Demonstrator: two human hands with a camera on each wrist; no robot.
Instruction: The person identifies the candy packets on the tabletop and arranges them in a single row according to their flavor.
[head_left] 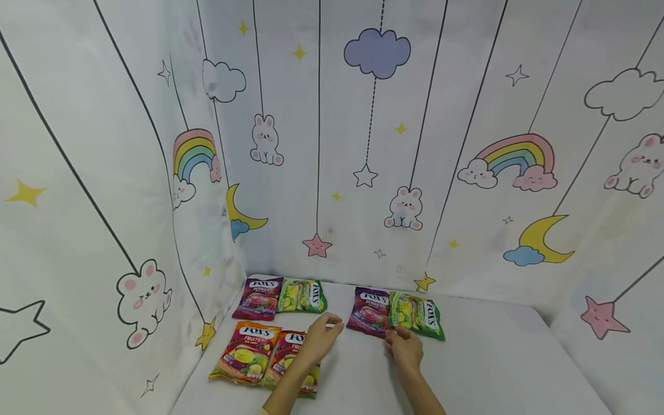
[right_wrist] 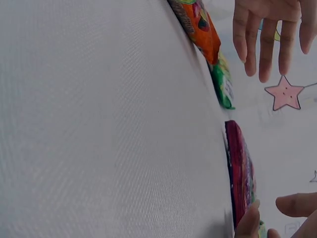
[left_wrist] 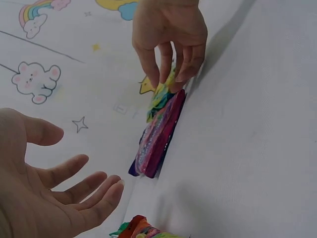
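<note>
My left hand [head_left: 323, 334] hovers with bent, parted fingers between the left and right groups of candy bags, holding nothing. In the left wrist view its thumb stands well apart from the fingers. My right hand [head_left: 406, 349] is at the near edge of a purple FOX'S Berries candy bag [head_left: 370, 312] and a green FOX'S candy bag [head_left: 416, 314], which lie side by side. Its fingertips [right_wrist: 251, 214] overlap the purple bag in the right wrist view, with thumb and finger apart. An orange FOX'S Fruits candy bag [head_left: 282, 362] lies partly hidden behind my left forearm.
Another orange Fruits bag [head_left: 246, 353] lies at the left of the white table [head_left: 493, 357]. Behind it, a second purple bag [head_left: 257, 298] and a second green bag [head_left: 302, 295] lie near the back wall. Printed white cloth [head_left: 290, 196] encloses the table's back and sides.
</note>
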